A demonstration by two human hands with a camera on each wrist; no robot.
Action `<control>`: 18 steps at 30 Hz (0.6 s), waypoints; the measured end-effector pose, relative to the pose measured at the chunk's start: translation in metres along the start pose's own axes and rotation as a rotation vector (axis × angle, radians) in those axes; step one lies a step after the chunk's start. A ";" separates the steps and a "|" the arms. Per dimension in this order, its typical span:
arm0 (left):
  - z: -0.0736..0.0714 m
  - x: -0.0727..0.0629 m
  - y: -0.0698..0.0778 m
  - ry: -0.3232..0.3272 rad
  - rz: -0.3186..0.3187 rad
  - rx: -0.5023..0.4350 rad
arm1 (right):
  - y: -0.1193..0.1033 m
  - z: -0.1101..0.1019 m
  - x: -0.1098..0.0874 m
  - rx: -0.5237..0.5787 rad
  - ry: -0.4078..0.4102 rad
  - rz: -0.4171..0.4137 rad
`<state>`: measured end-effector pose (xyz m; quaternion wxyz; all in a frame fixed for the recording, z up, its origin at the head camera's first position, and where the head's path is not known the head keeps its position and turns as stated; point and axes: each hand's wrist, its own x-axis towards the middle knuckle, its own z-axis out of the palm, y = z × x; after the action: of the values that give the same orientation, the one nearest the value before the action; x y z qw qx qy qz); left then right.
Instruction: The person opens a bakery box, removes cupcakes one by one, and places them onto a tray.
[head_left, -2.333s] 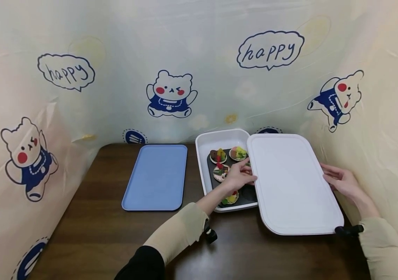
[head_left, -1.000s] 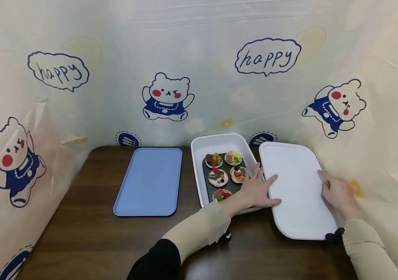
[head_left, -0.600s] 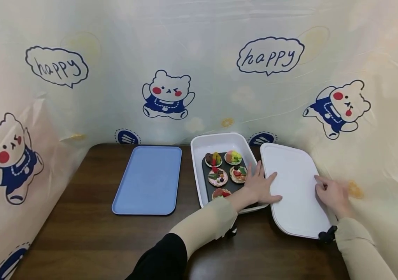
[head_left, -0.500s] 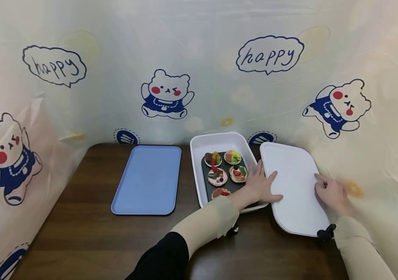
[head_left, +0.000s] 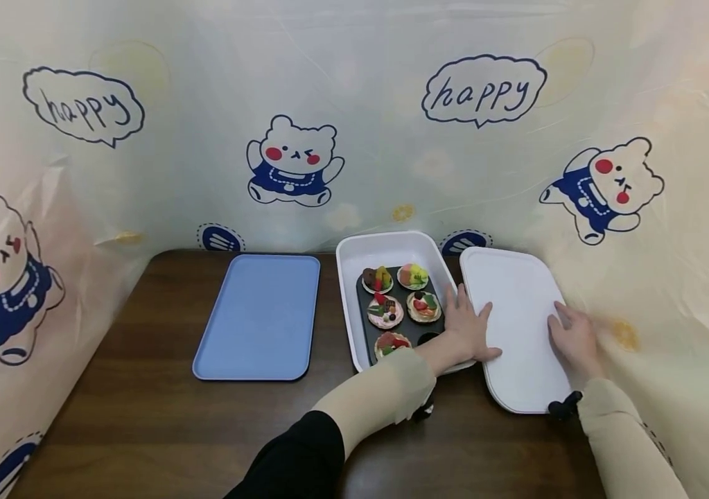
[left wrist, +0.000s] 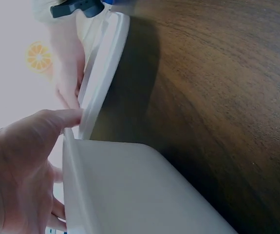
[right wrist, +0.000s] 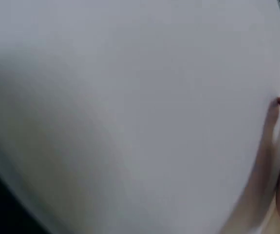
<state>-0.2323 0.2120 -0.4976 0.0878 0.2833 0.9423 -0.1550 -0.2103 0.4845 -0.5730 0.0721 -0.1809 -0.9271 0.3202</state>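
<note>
A white lid (head_left: 519,329) lies slanted at the right of a white box (head_left: 348,298), its raised right edge near the wall cloth. My left hand (head_left: 465,329) spreads its fingers over the box's right rim. In the left wrist view, its thumb touches the lid's near edge. My right hand (head_left: 575,339) holds the lid's right edge between thumb and fingers, which the right wrist view shows only partly. Inside the box, a dark muffin tray (head_left: 363,333) carries several small fruit tarts (head_left: 385,312); my left forearm hides its lower right part.
To the left a blue tray (head_left: 254,319) lies flat on the dark wooden table (head_left: 161,430). A printed cloth (head_left: 379,62) hangs behind and along both sides, close to the lid's right edge.
The lid has gone from overlapping the box to standing beside it, and its right edge has come up and inward with my right hand. My left hand has spread its fingers across the box's rim.
</note>
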 end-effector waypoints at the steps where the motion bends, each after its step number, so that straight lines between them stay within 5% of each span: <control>1: 0.000 0.001 0.001 -0.007 -0.006 0.004 | 0.001 0.004 -0.002 -0.010 0.016 0.016; 6: -0.002 0.005 0.005 -0.053 -0.031 0.024 | 0.000 0.021 -0.009 -0.049 0.070 0.101; 12: 0.001 0.009 0.007 -0.106 -0.026 0.022 | -0.007 0.032 -0.019 -0.133 0.074 0.057; 18: 0.009 0.012 0.006 -0.053 -0.004 -0.023 | -0.007 0.038 -0.021 -0.210 0.114 0.040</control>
<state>-0.2378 0.2199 -0.5111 0.1156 0.2762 0.9420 -0.1516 -0.2022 0.4500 -0.5985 0.0992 -0.2237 -0.9462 0.2119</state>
